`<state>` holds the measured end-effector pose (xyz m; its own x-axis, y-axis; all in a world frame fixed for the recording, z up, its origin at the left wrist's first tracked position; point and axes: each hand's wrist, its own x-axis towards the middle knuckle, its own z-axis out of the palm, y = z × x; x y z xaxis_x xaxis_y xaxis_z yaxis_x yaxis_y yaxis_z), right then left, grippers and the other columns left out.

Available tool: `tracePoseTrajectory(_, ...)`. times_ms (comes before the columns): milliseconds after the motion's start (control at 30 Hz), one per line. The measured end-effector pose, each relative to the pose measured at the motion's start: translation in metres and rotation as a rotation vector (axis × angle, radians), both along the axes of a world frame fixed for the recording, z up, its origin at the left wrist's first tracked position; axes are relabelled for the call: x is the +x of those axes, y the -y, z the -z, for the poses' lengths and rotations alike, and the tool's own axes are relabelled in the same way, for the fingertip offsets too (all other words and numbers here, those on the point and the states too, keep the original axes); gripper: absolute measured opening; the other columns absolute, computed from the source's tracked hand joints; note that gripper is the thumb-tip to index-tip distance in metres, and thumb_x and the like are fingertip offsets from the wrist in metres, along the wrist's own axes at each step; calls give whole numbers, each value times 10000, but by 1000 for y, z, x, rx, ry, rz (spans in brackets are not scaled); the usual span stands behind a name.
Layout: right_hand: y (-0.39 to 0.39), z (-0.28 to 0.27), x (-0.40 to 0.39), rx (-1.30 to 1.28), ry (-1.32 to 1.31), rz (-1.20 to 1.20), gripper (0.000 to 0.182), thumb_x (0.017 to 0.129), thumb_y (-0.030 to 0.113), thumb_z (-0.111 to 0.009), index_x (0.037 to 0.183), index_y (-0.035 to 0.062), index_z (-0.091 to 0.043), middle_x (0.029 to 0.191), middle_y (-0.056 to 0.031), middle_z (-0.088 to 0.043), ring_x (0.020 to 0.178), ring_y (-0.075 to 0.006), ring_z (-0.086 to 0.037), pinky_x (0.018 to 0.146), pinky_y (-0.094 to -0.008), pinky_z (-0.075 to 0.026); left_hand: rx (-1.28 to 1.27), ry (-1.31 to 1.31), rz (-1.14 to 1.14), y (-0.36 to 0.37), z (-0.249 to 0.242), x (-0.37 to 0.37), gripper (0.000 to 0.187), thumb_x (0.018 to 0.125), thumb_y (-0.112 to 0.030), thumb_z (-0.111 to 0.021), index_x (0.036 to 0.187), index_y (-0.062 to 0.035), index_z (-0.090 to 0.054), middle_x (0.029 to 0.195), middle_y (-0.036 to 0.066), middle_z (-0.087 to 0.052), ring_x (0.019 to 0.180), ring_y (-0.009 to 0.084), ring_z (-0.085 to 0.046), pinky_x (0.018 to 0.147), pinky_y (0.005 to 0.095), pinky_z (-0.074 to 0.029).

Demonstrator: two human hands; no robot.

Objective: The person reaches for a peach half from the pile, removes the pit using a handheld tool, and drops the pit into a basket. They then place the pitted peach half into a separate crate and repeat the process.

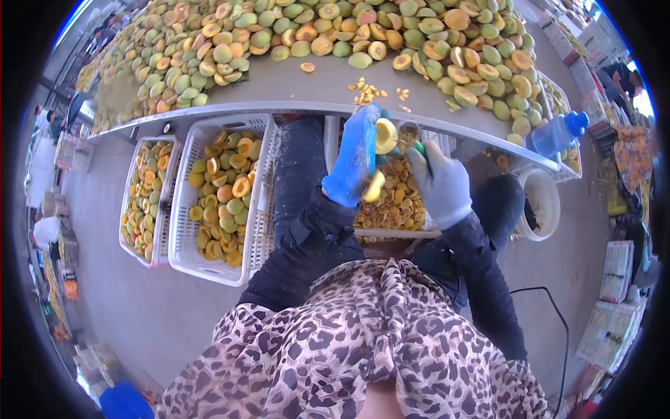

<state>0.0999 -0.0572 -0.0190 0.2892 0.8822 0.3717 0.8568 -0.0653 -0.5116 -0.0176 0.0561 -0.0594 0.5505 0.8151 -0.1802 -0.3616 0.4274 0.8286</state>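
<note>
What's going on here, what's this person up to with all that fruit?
Someone seated at a table heaped with fruit is working on it with gloved hands. The left hand holds a yellow fruit half; the right hand grips a small tool with a green part showing. Below the hands, a crate holds many cut pieces. Two more crates of fruit stand on the floor to the left.

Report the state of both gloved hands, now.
Blue-gloved left hand: closed, holding a round, yellow-fleshed fruit half.
Whitish-grey-gloved right hand: closed around a green tool handle; the tool's working end cannot be made out.
</note>
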Motion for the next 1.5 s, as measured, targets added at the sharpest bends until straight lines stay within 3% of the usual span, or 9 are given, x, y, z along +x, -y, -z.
tracePoseTrajectory(300, -18, 61, 39, -418, 187, 406, 371, 921, 422, -480, 848, 91, -631, 641, -166, -635, 607, -356, -647, 567, -478, -506, 423, -238, -355, 26, -38, -21, 22, 883, -84, -506, 889, -66, -518, 710, -33, -472, 592, 79, -458, 502, 246, -406)
tracePoseTrajectory(500, 21, 107, 48, -505, -47, 252, 385, 918, 424, -483, 858, 77, -639, 708, -192, -644, 666, -386, -636, 619, -471, -505, 1658, -1691, -690, -60, -15, -119, 182, 826, -199, -596, 918, -44, -619, 971, 148, -623, 901, 334, -582, 797, 405, -463)
tracePoseTrajectory(567, 23, 114, 45, -539, -132, 206, 397, 926, 421, -468, 841, 69, -630, 741, -197, -651, 707, -394, -638, 651, -462, -507, 1703, -1275, -500, -73, -24, -56, 221, 817, -201, -612, 981, -53, -633, 1021, 144, -625, 947, 324, -589, 841, 418, -462)
tracePoseTrajectory(667, 15, 112, 35, -505, -245, 134, 397, 920, 418, -482, 843, 59, -632, 756, -200, -648, 725, -395, -633, 671, -478, -495, 1426, -584, -17, -84, -15, 74, 315, 876, -277, -568, 1097, -61, -627, 1060, 179, -632, 1016, 352, -585, 898, 442, -455)
tracePoseTrajectory(800, 22, 110, 32, -516, -306, 59, 383, 921, 402, -487, 829, 52, -612, 751, -208, -635, 720, -392, -624, 670, -492, -480, 1214, -998, 373, -71, -12, 203, 545, 914, -456, -424, 1099, 29, -588, 974, 256, -643, 930, 375, -630, 834, 452, -481)
tracePoseTrajectory(1200, 44, 102, 57, -401, -347, 77, 336, 891, 409, -553, 844, 77, -569, 651, -187, -609, 605, -394, -602, 553, -489, -461, 1423, -835, -106, -37, 66, 273, 459, 790, -248, -613, 1137, 20, -475, 988, 189, -608, 857, 344, -614, 743, 464, -490)
tracePoseTrajectory(1267, 50, 94, 61, -389, -345, 76, 324, 888, 400, -562, 848, 79, -565, 659, -183, -612, 614, -389, -607, 555, -482, -468, 337, -343, 309, -37, 35, 257, 439, 766, -179, -615, 1136, 35, -513, 1037, 176, -595, 927, 316, -600, 800, 446, -482)
tracePoseTrajectory(1367, 62, 72, 68, -238, -473, 177, 307, 897, 377, -571, 904, 74, -519, 691, -202, -613, 650, -404, -614, 589, -480, -481, -295, 105, 143, -51, 16, 212, 431, 759, -153, -623, 1127, 54, -538, 1127, 198, -570, 1019, 312, -571, 899, 425, -464)
tracePoseTrajectory(1500, 56, 39, 77, 24, -501, 204, 234, 910, 286, -567, 975, 63, -539, 838, -215, -628, 649, -400, -615, 547, -450, -485, -403, 466, 252, -19, -28, 133, 465, 800, -184, -586, 1182, 68, -506, 1152, 213, -559, 1047, 324, -561, 957, 434, -446)
